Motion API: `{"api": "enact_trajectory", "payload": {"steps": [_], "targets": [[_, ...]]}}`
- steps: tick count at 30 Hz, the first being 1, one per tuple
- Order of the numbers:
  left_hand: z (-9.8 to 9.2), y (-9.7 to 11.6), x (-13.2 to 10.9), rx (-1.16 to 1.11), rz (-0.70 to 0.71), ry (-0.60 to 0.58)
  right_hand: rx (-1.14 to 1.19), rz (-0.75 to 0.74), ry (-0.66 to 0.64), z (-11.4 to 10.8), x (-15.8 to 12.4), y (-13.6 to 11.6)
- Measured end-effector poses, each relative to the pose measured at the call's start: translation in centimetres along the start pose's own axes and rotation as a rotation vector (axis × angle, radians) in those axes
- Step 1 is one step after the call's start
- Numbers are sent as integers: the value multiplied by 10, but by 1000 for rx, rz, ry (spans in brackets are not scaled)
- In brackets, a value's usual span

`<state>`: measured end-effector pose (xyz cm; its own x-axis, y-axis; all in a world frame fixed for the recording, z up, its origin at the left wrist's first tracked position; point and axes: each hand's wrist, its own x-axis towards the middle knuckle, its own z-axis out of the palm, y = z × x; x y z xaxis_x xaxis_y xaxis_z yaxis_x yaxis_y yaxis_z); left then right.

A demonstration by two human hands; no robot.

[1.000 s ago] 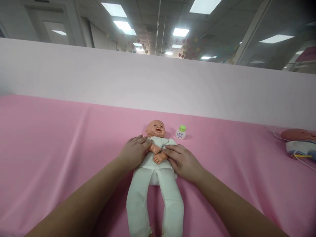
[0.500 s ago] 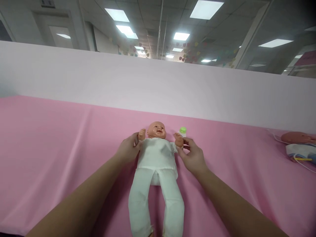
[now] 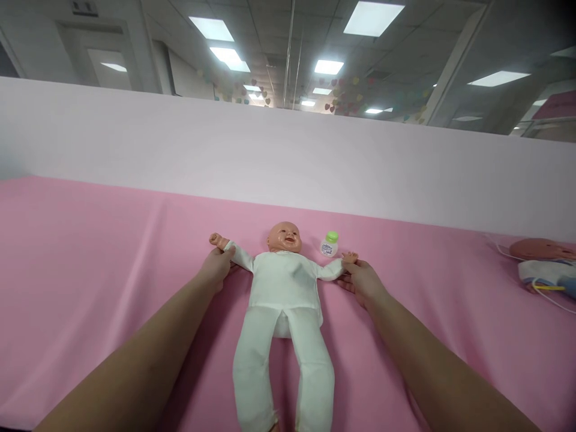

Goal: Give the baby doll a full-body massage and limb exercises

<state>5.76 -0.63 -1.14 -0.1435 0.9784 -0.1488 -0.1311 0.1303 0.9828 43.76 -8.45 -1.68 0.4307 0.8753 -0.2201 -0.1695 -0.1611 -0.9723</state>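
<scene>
A baby doll (image 3: 283, 288) in a white suit lies on its back on the pink cloth (image 3: 90, 258), head away from me. Both of its arms are stretched straight out to the sides. My left hand (image 3: 216, 269) is closed round the doll's arm on the left side of the view, at the wrist. My right hand (image 3: 363, 281) is closed round the doll's other wrist on the right side. A small white bottle with a green cap (image 3: 330, 244) stands just beyond that arm, close to the doll's head.
A pale backdrop wall (image 3: 288, 162) rises behind the cloth. At the far right edge lies another doll (image 3: 542, 249) with a white bundle and thin cords (image 3: 546, 279).
The doll's arms went from folded on its chest, to raised beside the head, to spread flat sideways. My hands moved outward with them, holding the wrists.
</scene>
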Motion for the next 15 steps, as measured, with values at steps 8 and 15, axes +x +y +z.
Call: {"api": "enact_trajectory", "payload": {"steps": [8, 15], "targets": [[11, 20, -40, 341, 426, -174, -205, -505, -71, 18, -38, -9], [26, 29, -71, 912, 773, -362, -749, -1010, -439, 34, -78, -11]]}}
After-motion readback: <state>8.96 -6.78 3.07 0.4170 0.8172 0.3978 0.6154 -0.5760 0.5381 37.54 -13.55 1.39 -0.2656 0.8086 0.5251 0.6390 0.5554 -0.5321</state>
